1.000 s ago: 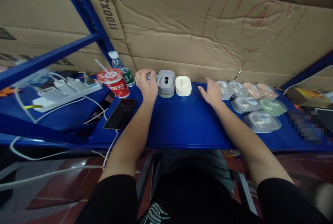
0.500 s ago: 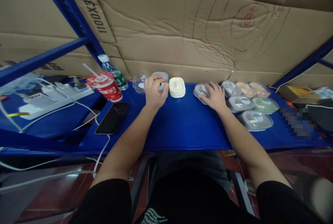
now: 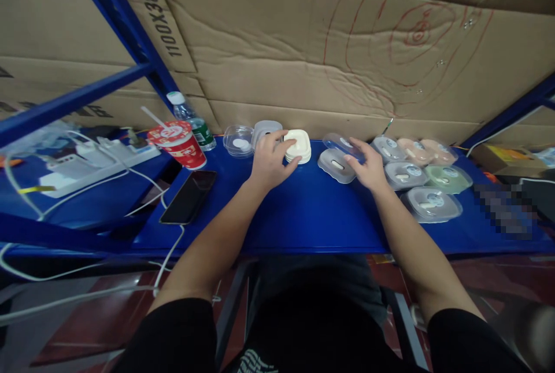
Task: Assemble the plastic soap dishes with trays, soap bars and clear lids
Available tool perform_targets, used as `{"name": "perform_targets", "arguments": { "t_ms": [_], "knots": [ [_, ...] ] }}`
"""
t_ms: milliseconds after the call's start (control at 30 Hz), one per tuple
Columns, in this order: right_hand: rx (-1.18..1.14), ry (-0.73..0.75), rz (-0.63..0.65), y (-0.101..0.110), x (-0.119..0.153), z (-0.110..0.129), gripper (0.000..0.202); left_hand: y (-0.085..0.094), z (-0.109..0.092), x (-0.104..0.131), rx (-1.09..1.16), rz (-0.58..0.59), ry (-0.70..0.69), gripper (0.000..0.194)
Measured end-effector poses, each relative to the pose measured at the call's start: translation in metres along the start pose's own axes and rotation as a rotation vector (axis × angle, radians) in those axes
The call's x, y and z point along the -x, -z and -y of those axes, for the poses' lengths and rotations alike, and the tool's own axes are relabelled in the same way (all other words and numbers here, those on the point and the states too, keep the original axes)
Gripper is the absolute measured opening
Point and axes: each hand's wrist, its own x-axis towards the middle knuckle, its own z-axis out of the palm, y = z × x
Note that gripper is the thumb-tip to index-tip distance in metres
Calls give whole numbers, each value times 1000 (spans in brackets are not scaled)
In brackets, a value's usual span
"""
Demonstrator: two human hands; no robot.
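- The left hand (image 3: 273,160) has shifted right since half a second ago, from in front of the grey stack (image 3: 265,128) to the cream stack (image 3: 298,140); its fingers and thumb reach that stack, but I cannot tell whether they grip.
- The right hand (image 3: 368,166) now grasps a clear cover (image 3: 335,143) by its right side; earlier that hand lay over the grey box (image 3: 336,166).
- The clear cover now shows separately, at the far side of the grey box.
- The grey box sits on the blue table (image 3: 316,211), right of the cream stack and left of the other covered boxes (image 3: 405,176).
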Motion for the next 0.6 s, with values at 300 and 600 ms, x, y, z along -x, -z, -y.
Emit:
{"name": "perform_targets", "arguments": {
  "t_ms": [300,600],
  "knots": [
    [-555,-87,270,0,12,22,100,10,-44,-3,53,258,-367,36],
    [-513,-31,179,-13,13,30,110,9,-9,3,76,-16,146,18]
  ]
}}
